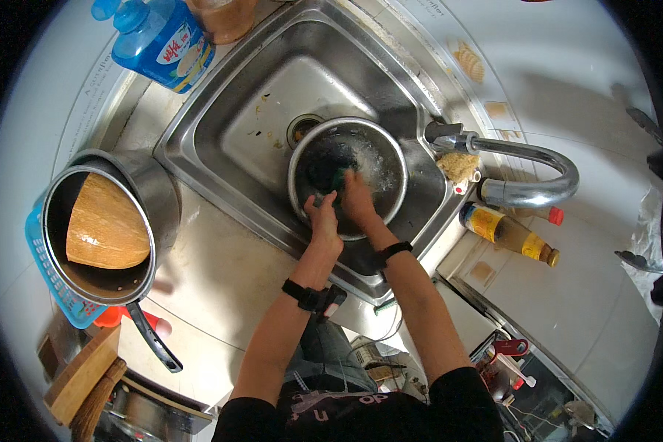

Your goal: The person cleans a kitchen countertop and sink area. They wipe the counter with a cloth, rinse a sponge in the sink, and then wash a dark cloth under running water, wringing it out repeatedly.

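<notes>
A round metal basin [391, 207] with water and some suds in it rests in the stainless steel sink [243, 105], partly over the drain [304, 128]. My left hand [325, 218] is at the basin's near rim, fingers apart and pointing inward. Beside it, my right hand [358, 199] reaches into the basin with bent fingers, against something dark green [338, 179] whose kind I cannot make out. A dark mass in the water lies just beyond my fingers. Both wrists wear black bands.
The curved faucet [530, 148] stands right of the sink, near a sponge [457, 166] and sauce bottles [508, 235]. At left, a saucepan [149, 276] holds a pumpkin piece [108, 226], beside a blue plastic basket [61, 293]. A blue soap bottle [163, 47] stands upper left.
</notes>
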